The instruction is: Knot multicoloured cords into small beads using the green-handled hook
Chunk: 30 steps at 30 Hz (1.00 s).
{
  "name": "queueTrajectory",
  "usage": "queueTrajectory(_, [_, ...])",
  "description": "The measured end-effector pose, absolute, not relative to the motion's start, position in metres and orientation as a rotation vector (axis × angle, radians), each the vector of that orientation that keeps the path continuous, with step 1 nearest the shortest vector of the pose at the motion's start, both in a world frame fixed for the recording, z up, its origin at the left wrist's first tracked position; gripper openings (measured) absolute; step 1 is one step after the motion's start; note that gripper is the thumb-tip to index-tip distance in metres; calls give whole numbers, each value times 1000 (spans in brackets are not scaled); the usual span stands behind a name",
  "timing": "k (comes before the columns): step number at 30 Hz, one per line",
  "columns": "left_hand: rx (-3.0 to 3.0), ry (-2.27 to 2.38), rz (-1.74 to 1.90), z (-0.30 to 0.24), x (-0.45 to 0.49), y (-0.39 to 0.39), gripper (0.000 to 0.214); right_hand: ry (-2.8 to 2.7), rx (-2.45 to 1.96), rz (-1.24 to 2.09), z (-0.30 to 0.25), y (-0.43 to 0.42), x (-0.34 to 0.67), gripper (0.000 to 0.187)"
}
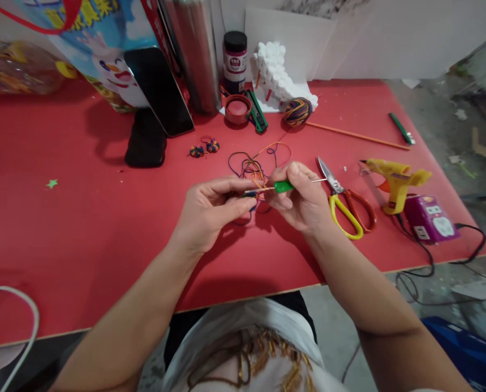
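Note:
Over the red table, my right hand is closed around the green handle of a crochet hook. One thin metal end sticks out to the right past my fingers. The other end points left, to where my left hand pinches a small dark piece of yarn work. My left fingers hide most of that piece, and I cannot tell whether the tip is through a loop. Loose multicoloured yarn lies tangled behind both hands. Two small yarn pieces rest farther back to the left.
Scissors, a yellow glue gun and a purple box with cables are on the right. Behind are a yarn ball, a stick, a green cutter, a jar, a steel flask and a leaning phone.

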<state>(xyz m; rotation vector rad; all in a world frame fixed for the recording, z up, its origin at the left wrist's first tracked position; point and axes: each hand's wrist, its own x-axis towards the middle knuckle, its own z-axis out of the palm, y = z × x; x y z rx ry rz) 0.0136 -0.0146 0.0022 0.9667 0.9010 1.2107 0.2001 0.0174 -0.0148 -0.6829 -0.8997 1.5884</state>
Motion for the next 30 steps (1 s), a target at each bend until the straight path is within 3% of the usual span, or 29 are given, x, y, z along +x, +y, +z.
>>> queueTrajectory(8, [1246, 1002, 1224, 13, 12, -20, 30, -1108, -712, 1476, -7, 12, 216, 34])
queueTrajectory(14, [1461, 1030, 1377, 11, 10, -19, 20, -1135, -708, 1365, -8, 13, 215, 32])
queueTrajectory(30, [1112, 1011, 1374, 1, 11, -14, 20, -1037, -812, 1230, -7, 14, 210, 40])
